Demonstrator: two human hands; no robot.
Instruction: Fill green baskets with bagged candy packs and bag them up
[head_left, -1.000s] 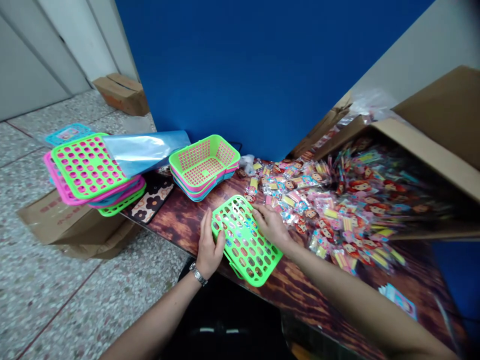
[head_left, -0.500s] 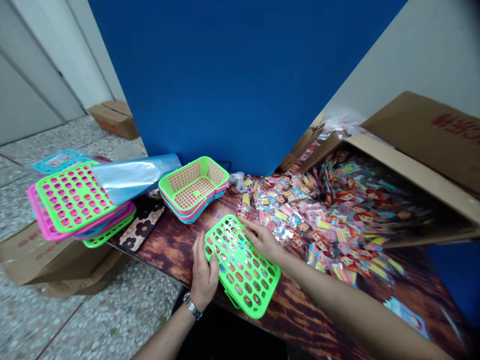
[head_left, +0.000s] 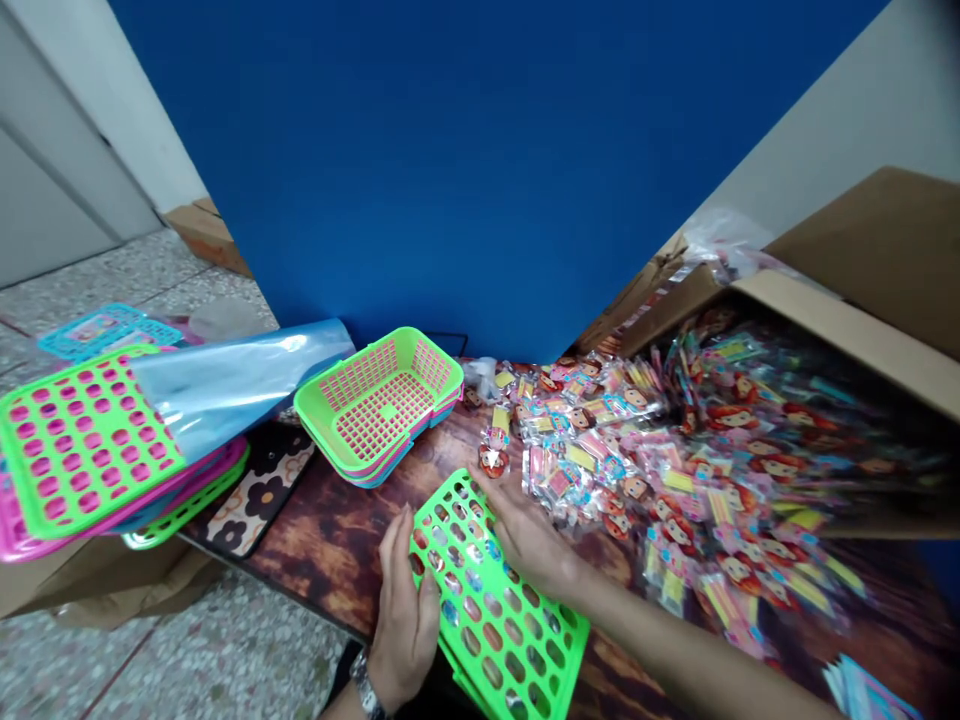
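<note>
A green plastic basket with a perforated lid [head_left: 514, 625] is tilted over the table's front edge. Small colourful items show through the lid's holes. My left hand [head_left: 405, 610] is wrapped around the basket's left side, thumb along the lid's edge. My right hand [head_left: 529, 540] grips the far right edge of the lid, its fingertips partly hidden. Just beyond the hands stands a stack of nested baskets [head_left: 382, 400], green on top with pink and blue below. Plastic-wrapped packets with cartoon-girl heads [head_left: 585, 455] lie scattered beside my right hand.
A cardboard box [head_left: 847, 330] on the right lies on its side, spilling more packets. At the left are stacked perforated lids [head_left: 82, 440], a blue plastic bag [head_left: 240, 380] and a flower-patterned phone or case [head_left: 259, 495]. A blue panel [head_left: 480, 180] rises behind the table.
The view has moved closer and lower over the table, so things appear larger and shifted outward. Both hands keep hold of the green basket, which sits lower in view.
</note>
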